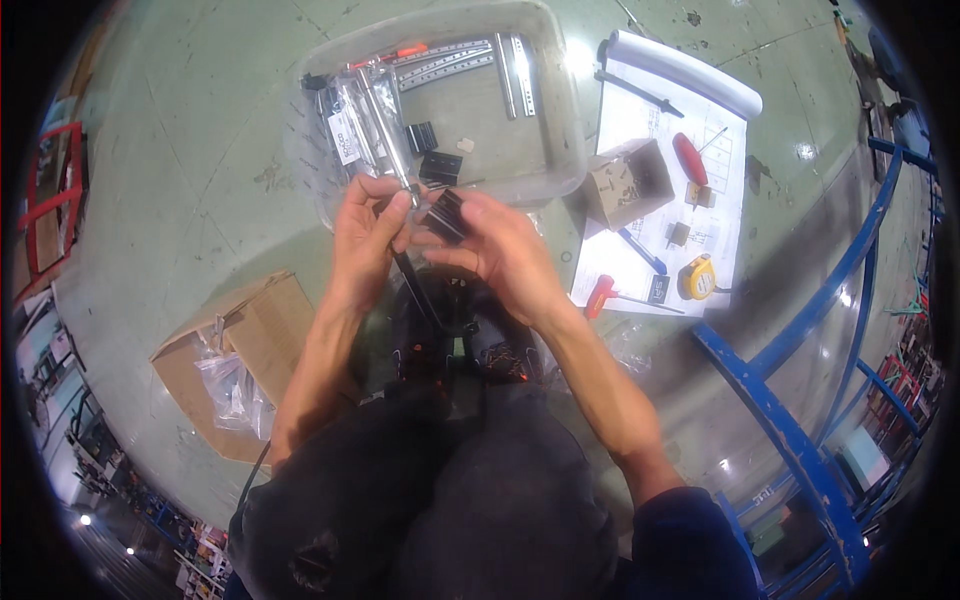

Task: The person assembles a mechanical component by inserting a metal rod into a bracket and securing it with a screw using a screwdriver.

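Left hand (372,228) and right hand (508,250) are sitting close together, a plastic bin (572,125) lying at 12 o'clock.
The right hand is gripping a black ribbed block (446,216) at the left hand's 3 o'clock; the left is apparently pinching a silver rod (383,120), the contact being partly hidden. A cardboard box (275,325) is standing at 8 o'clock, a drawing sheet (630,122) lying at 2.

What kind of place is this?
It looks like a workshop, or maybe a factory floor. You can see a yellow tape measure and a red-handled screwdriver by a paper drawing, and a blue metal frame on the right.
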Demonstrator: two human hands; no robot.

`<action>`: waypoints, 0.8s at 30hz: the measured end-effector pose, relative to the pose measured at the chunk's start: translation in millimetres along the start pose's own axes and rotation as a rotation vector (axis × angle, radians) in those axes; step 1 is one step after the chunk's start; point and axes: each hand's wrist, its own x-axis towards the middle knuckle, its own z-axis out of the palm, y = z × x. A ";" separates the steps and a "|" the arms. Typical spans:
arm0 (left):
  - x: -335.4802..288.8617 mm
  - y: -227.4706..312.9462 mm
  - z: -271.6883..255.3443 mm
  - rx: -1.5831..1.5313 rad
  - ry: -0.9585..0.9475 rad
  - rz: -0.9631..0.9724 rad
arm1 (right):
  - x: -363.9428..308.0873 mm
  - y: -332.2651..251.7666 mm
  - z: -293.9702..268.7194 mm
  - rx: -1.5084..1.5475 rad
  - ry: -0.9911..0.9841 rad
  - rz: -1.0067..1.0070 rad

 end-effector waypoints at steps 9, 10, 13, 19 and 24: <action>-0.2 3.9 5.0 0.025 -0.014 0.027 | -6.4 4.3 4.4 -0.190 0.097 -0.070; -0.1 4.4 6.9 0.045 0.007 0.027 | -6.4 7.4 2.4 -0.306 0.160 -0.091; -0.4 5.3 8.5 0.081 0.029 0.029 | -5.5 14.4 -0.9 -0.354 0.170 -0.125; -1.1 5.1 7.7 0.088 0.007 0.037 | -9.7 14.9 9.1 -0.305 0.258 -0.110; -2.7 4.5 7.9 0.091 -0.012 0.018 | -9.7 18.6 7.3 -0.347 0.257 -0.136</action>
